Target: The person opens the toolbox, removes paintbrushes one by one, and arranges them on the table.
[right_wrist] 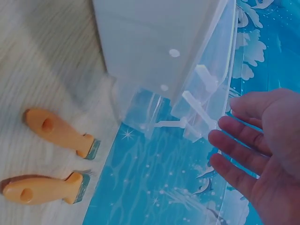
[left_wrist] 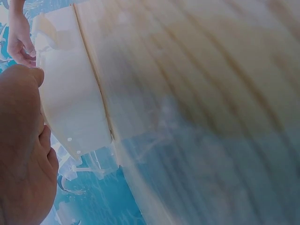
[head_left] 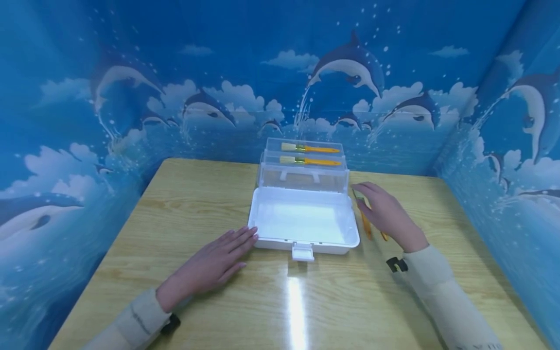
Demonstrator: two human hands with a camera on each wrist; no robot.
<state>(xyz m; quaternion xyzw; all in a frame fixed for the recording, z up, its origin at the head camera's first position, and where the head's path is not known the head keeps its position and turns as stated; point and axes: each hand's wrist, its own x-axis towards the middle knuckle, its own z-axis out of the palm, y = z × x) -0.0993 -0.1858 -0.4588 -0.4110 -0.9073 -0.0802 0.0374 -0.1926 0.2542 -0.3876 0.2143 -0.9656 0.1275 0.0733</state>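
Note:
A white plastic storage box (head_left: 271, 243) stands unfolded on the table, its base bare inside and its front latch (head_left: 303, 252) hanging down. Two paintbrushes with orange handles lie in the raised clear trays, an upper brush (head_left: 321, 149) and a lower brush (head_left: 319, 161). My left hand (head_left: 214, 260) touches the box's front left corner with straight fingers. Beyond the box's right side, my right hand (head_left: 387, 211) hovers over two more paintbrushes, a near one (right_wrist: 58, 131) and another (right_wrist: 44, 188), lying on the table. Its fingers are relaxed and hold nothing in the right wrist view.
The wood-grain table (head_left: 197, 194) reaches back to a blue dolphin-print curtain (head_left: 245, 73), which also hangs along both sides. Clear tray arms (right_wrist: 197, 108) stick out at the back of the box. A light reflection crosses the table's front.

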